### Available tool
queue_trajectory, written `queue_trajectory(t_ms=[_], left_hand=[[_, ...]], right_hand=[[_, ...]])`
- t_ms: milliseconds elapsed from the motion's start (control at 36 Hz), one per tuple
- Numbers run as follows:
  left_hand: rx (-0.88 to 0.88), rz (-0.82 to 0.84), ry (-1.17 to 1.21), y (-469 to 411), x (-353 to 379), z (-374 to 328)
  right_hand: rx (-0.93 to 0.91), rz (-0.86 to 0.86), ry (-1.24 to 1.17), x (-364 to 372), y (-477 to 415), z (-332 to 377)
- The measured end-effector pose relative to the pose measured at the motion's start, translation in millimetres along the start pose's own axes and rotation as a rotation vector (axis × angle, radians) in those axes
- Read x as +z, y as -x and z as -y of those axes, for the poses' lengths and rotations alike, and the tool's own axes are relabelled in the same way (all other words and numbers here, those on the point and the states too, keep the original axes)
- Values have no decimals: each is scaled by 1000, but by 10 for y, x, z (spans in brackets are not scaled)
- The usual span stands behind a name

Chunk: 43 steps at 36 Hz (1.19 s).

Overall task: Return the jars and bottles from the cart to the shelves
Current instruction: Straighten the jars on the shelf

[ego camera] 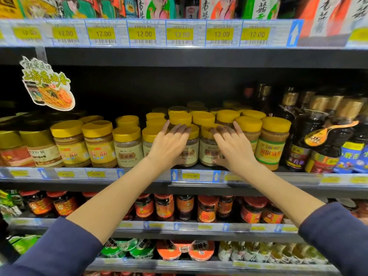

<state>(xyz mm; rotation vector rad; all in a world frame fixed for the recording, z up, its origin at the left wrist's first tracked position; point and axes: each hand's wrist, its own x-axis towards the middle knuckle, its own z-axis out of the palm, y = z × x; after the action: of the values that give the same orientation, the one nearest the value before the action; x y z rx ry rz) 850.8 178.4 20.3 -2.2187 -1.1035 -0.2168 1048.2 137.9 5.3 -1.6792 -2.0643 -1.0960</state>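
- Hands are both raised to the middle shelf point(199, 185), arms stretched out from dark blue sleeves point(65, 248).
- The left hand point(171, 144) holds the left jar point(190, 150), with its fingers spread over the yellow lid and its palm against the front of the label.
- The right hand point(233, 148) holds the right jar point(207, 152). Its fingers lie across the lid and its thumb is low by the base.
- Both jars stand upright at the front edge of the shelf, just beside each other, in a block of matching yellow-lidded jars point(127, 144) that runs back into the dark.
- Just right of the right hand is a jar with a green and red label point(271, 144), and beyond it are dark sauce bottles point(318, 136).
- A cut-out noodle sign point(47, 84) hangs at upper left under a rail of price tags point(143, 34) reading 12.00.
- Red-lidded jars point(165, 208) fill the shelf below.
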Motion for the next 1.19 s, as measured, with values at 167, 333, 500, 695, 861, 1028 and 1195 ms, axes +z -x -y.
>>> queue_trajectory(t_ms=[167,333,500,695,861,1028,1195], left_hand=[[-34,-105,24,138,1,143],[-27,-128,33,329,26,440],[-18,-171,68,579,80,854],[11,-123,91,818,112,1248],[18,-47,84,881,198,1334],[55,-51,78,840,314,1317],[33,-53,134,775,364,1302]], right_hand=[[9,-55,-37,-118,-61,50],[-28,-100,-90,-260,-194,309],[-17,-101,-125,-333,-351,700],[16,-118,-147,-353,-491,1086],[9,-55,-121,-295,-533,1231],[10,24,-80,-257,-554,1277],[6,13,-86,-221,-606,1298]])
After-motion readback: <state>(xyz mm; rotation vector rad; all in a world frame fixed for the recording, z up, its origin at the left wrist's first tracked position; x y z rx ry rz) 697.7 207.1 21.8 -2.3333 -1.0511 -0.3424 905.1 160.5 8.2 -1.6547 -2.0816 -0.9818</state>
